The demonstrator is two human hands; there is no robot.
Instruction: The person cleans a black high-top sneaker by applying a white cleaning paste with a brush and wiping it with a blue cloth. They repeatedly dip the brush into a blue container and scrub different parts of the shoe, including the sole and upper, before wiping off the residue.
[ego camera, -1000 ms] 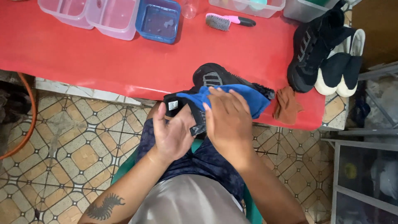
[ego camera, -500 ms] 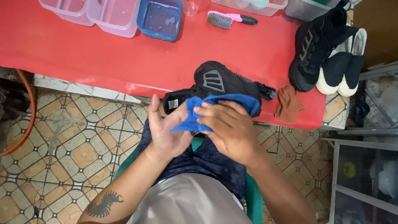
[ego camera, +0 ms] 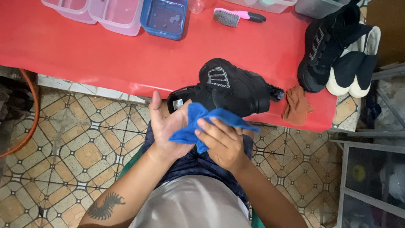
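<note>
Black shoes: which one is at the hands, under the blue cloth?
The black shoe at the red table's near edge, touching the blue cloth. The other black shoe stands far right, beside the white-soled pair.

Your left hand [ego camera: 166,126] and right hand [ego camera: 223,143] meet over your lap, the crumpled blue microfibre cloth [ego camera: 202,124] between them. Just beyond it, the black knit sneaker [ego camera: 230,86] rests at the near edge of the red table [ego camera: 84,55]. To its right lies a small brown rag [ego camera: 297,105], then another black sneaker [ego camera: 325,46] at the far right. Behind, a blue plastic tub [ego camera: 164,19] sits left of a grey-bristled pink-handled brush [ego camera: 236,17].
</note>
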